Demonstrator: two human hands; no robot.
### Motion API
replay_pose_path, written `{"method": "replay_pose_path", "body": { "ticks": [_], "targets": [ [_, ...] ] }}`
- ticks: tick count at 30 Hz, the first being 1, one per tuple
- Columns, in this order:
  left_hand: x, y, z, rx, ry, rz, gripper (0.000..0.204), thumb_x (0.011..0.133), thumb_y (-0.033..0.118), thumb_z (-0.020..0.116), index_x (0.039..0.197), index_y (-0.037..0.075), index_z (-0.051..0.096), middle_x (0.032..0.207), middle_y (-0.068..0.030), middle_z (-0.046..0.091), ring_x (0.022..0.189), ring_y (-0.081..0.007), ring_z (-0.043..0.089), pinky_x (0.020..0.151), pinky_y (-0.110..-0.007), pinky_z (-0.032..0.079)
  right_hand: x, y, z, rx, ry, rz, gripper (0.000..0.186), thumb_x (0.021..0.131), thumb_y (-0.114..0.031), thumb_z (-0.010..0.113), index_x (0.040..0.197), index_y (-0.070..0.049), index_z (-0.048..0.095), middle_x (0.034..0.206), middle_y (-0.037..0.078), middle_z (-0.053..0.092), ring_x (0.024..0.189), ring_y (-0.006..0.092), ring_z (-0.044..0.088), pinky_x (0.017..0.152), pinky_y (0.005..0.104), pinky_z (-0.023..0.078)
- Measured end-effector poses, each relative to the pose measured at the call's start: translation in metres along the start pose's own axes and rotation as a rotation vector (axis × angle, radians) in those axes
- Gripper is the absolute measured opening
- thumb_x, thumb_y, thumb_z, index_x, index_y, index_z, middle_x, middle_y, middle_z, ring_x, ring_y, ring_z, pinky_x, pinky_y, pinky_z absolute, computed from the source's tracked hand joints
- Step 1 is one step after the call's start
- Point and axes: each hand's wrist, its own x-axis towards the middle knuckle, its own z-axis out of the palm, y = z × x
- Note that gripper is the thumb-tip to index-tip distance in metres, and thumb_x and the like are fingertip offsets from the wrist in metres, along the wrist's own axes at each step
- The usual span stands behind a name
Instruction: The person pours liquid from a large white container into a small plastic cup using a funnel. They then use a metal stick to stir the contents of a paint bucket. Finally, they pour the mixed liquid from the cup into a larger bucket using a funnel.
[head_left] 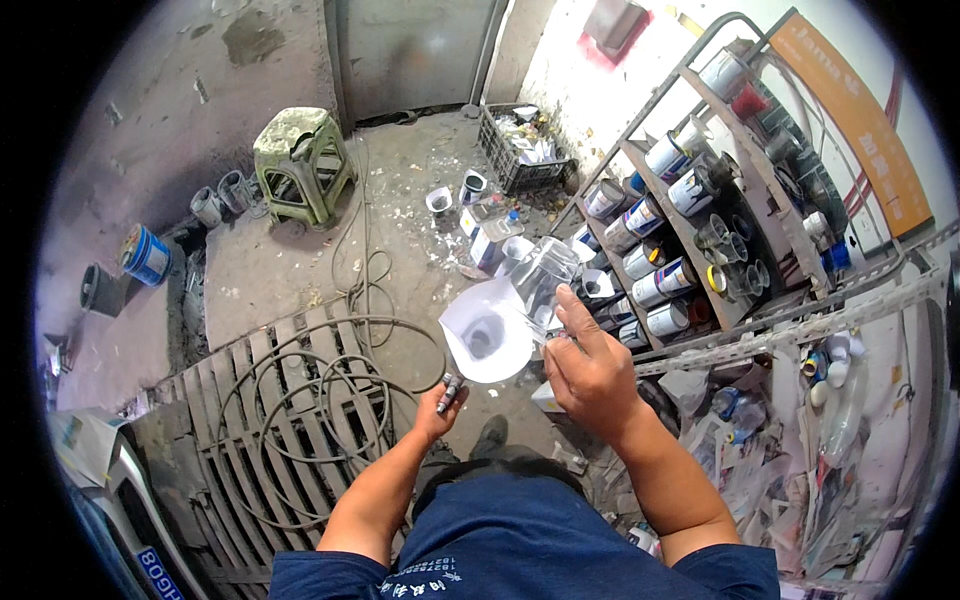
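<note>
My left hand (438, 412) is closed round what looks like a spray gun (450, 390). Only its dark metal end by the hose shows; the rest is hidden. Just beyond that hand sits a white paper cone (487, 345), mouth up, with a greyish round patch deep inside. A clear plastic measuring cup (550, 272) is gripped by its side in my right hand (590, 365), tilted beside the cone's upper right edge. My index finger reaches along the cup. Whether any liquid is in it I cannot tell.
A hose (300, 385) lies coiled over a slatted floor grate (235, 400) to my left. On the right stands a shelf rack (650, 180) with several paint cans. Ahead are a jug (495, 240), a black crate (515, 175) and a stained stool (300, 165).
</note>
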Motion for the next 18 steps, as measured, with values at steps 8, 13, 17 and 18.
{"method": "replay_pose_path", "body": {
  "ticks": [8,13,17,18],
  "targets": [
    [-0.006,0.002,0.003,0.054,-0.062,0.005,0.009,0.085,0.01,0.058,0.089,0.002,0.06,0.07,-0.0052,0.059,0.064,-0.0109,0.052,0.062,-0.028,0.046,-0.014,0.033,0.005,0.281,0.068,0.223,0.011,0.079,-0.006,0.063,0.084,0.004,0.062,0.128,0.031,0.05,0.091,0.0294,0.068,0.073,0.0335,0.054],
    [-0.011,0.002,0.007,0.08,-0.082,-0.057,0.012,0.085,0.012,0.063,0.092,0.002,0.061,0.07,-0.0066,0.061,0.064,-0.0115,0.052,0.062,-0.029,0.046,-0.042,0.061,0.02,1.156,0.105,0.906,0.01,0.088,-0.006,0.059,0.088,0.003,0.061,0.13,0.023,0.051,0.094,0.0155,0.062,0.076,0.0299,0.052],
    [-0.019,-0.02,0.01,0.134,-0.061,-0.019,0.017,0.079,0.006,0.062,0.096,0.002,0.062,0.073,-0.0094,0.064,0.068,-0.0141,0.057,0.066,-0.03,0.047,-0.077,0.106,0.041,1.541,0.207,1.106,0.006,0.091,-0.001,0.052,0.088,-0.001,0.057,0.124,0.019,0.055,0.105,0.0275,0.061,0.085,0.0378,0.053],
    [-0.021,-0.027,0.008,0.276,-0.094,0.032,0.019,0.078,0.007,0.063,0.096,0.001,0.062,0.077,-0.01,0.065,0.072,-0.0162,0.059,0.069,-0.031,0.048,-0.089,0.118,0.049,1.605,0.253,1.155,0.007,0.091,-0.002,0.052,0.087,-0.001,0.057,0.123,0.018,0.056,0.107,0.0282,0.061,0.086,0.0384,0.052]
  ]
}}
